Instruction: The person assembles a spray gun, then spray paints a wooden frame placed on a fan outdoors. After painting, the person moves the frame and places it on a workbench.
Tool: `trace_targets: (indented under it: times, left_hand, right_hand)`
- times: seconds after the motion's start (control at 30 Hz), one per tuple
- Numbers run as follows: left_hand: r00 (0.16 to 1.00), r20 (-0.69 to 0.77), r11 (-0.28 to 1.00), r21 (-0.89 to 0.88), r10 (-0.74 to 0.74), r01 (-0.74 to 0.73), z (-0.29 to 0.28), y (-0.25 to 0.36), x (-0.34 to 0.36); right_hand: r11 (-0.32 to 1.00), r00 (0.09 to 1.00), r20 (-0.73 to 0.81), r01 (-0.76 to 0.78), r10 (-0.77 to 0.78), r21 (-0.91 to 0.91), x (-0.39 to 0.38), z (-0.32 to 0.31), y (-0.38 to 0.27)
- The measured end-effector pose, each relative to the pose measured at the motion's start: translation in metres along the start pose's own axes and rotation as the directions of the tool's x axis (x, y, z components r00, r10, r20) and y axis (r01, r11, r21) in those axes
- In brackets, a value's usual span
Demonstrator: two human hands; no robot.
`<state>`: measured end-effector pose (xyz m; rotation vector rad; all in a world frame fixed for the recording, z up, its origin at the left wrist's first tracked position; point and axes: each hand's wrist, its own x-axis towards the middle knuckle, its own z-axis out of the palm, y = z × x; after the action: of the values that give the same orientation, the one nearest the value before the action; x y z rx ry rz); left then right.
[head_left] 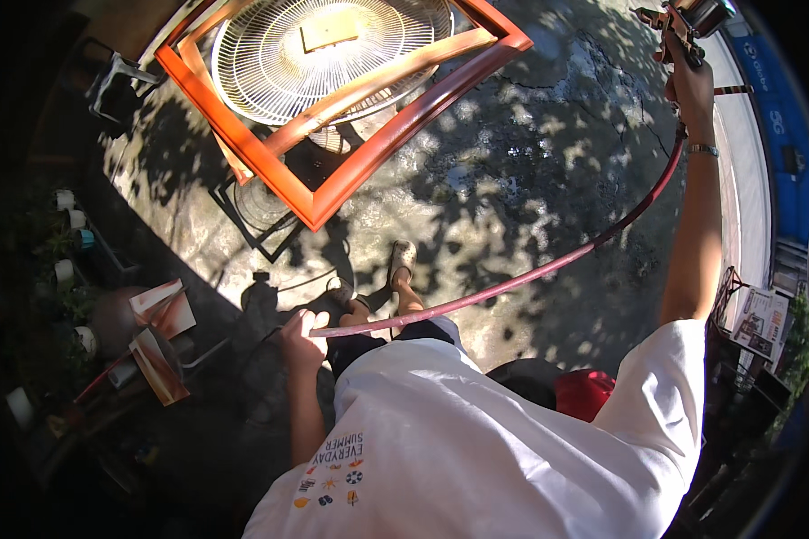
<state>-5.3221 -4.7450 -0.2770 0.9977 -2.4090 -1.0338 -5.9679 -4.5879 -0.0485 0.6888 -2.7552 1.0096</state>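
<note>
My right hand (686,76) is raised at the top right, shut on a spray gun (683,36) with a metal cup. A pinkish-red hose (530,274) hangs in a curve from the gun to my left hand (303,334), which grips it low at centre left. An orange-painted wooden frame (422,105), with lighter orange wooden pieces inside it, is at the top centre, raised above the ground on a round wire fan grille (243,72). A small flat tan piece (328,31) sits at the grille's middle. Neither hand touches the frame.
Sunlit, shadow-dappled concrete (557,135) surrounds my feet. At left are several small pots (64,199), painted boards (157,368) and a dark metal stand (112,90). A blue banner (773,126) lines the right edge above newspaper (758,323). A red object (580,393) lies behind my shirt.
</note>
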Motion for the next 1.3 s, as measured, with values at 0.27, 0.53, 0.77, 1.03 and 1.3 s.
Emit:
trace_targets:
  times: [0.27,0.53,0.77,1.03,1.3]
  left_hand:
    - [0.998,-0.053,0.997,-0.053,0.047,-0.050,-0.018,-0.039,0.003]
    - [0.992,-0.003,0.990,-0.068,0.127,-0.127,-0.092,-0.099,0.012]
    - [0.991,0.014,0.988,-0.087,0.130,-0.128,-0.145,-0.133,0.012]
    - [0.989,0.008,0.990,-0.005,0.144,-0.144,-0.172,-0.139,0.014]
    - [0.970,-0.062,0.972,-0.018,0.234,-0.235,-0.161,-0.113,0.019]
  right_hand:
    - [0.996,0.961,0.275,-0.007,-0.016,0.084,-0.064,0.003,-0.081]
    - [0.976,0.906,0.404,-0.183,0.121,0.119,-0.220,0.003,-0.177]
    - [0.912,0.850,0.501,-0.321,0.159,0.255,-0.330,0.000,-0.245]
    - [0.822,0.636,0.759,-0.501,0.138,0.271,-0.371,-0.013,-0.286]
    - [0.954,0.903,0.397,-0.248,0.165,0.167,-0.269,0.017,-0.203]
